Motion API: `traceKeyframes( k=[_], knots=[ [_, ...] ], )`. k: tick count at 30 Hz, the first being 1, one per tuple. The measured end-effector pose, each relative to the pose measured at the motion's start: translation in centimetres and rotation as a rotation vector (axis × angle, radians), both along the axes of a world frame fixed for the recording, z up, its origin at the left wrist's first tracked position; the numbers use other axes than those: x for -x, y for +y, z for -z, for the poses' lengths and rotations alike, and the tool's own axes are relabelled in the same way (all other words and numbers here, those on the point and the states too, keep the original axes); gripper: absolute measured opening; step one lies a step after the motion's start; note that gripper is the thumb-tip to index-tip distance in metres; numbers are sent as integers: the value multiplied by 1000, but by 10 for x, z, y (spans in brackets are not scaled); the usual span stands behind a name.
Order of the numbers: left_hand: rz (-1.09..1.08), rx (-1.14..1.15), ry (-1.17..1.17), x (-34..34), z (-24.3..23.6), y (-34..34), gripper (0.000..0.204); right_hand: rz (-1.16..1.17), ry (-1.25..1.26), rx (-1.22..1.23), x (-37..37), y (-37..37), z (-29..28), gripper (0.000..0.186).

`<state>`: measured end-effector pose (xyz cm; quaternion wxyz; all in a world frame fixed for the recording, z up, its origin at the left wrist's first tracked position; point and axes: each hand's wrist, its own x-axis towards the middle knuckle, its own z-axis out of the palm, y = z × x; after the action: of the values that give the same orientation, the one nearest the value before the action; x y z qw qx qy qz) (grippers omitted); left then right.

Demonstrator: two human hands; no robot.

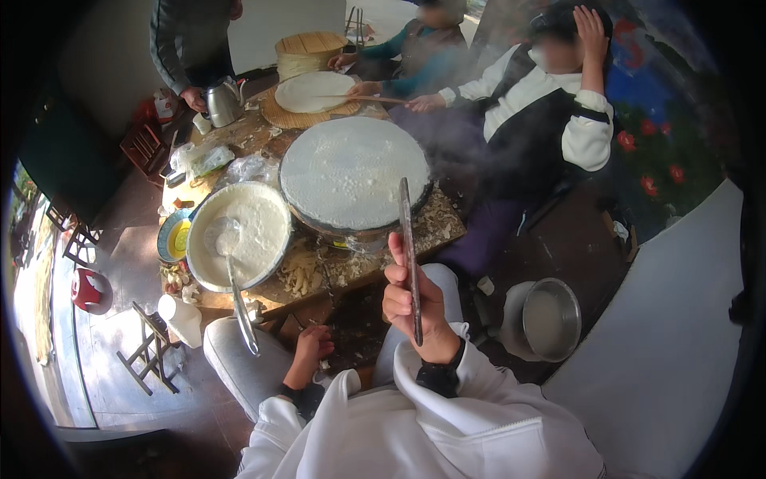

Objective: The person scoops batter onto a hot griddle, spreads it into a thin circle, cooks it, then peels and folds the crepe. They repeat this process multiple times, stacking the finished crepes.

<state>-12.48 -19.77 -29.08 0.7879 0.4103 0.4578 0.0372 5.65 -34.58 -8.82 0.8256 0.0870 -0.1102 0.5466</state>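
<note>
Upright in my right hand is a long, thin, dark flat stick, gripped between fingers and thumb. Its upper end overlaps the right rim of a round griddle in this view. A wide, pale sheet of batter covers the griddle, bubbly in the middle. My left hand is low by my knee, below the table edge, fingers curled; whether it holds anything is unclear. Left of the griddle, a large bowl of white batter has a metal ladle resting in it, handle toward me.
A blue bowl with yellow liquid stands beside the batter. Behind are a metal kettle and a thin pancake on a round board. A seated co-worker holds a thin stick over it. A metal pot is at my right.
</note>
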Motion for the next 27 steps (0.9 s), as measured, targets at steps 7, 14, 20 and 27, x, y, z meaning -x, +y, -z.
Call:
traceKeyframes(
  k=[7,14,20,27],
  knots=[
    [-11,1,-10,1,0,1,23,-214,95,-235,1,14,-16,56],
    [-6,10,6,-1,-2,2,22,-326,130,-274,6,18,-18,53],
    [-19,7,5,-1,1,2,24,-157,91,-75,13,15,-3,53],
    [-3,6,-11,0,3,2,20,502,-981,812,-17,14,41,54]
  ],
)
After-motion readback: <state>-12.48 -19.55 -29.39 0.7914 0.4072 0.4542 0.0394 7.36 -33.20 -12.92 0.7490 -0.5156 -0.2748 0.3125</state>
